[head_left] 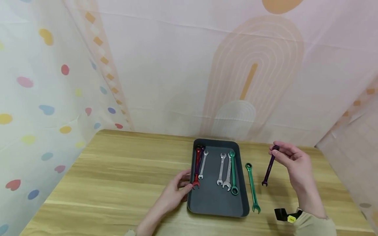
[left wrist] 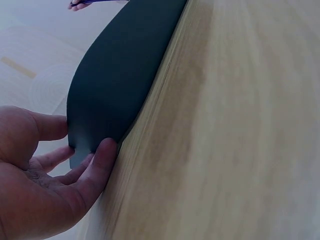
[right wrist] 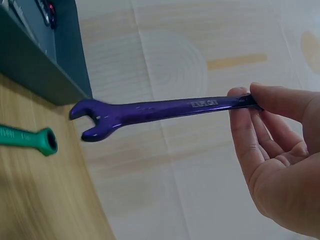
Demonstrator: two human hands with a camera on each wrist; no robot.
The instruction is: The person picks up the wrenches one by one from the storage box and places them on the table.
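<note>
A dark grey tray (head_left: pixel 212 205) holds several wrenches on the table. My left hand (head_left: pixel 174 193) grips its left side, thumb at the rim and fingers against the outer wall. In the tray's left part lie a red wrench (head_left: pixel 197 165), a purple one partly hidden beside it and a silver wrench (head_left: pixel 203 164). Farther right are two silver wrenches, one of them a silver wrench (head_left: pixel 221 168), and a green wrench (head_left: pixel 233 173). My right hand (head_left: pixel 296 164) pinches a purple wrench (right wrist: pixel 165 110) by one end above the table, its open-ended jaw hanging down.
Just right of the tray, another green wrench (head_left: pixel 252 188) lies on the wooden table (head_left: pixel 133 170). A black strap with a yellow tag (head_left: pixel 291 219) sits at the right wrist. Patterned curtains (head_left: pixel 165 65) rise behind and at both sides of the table.
</note>
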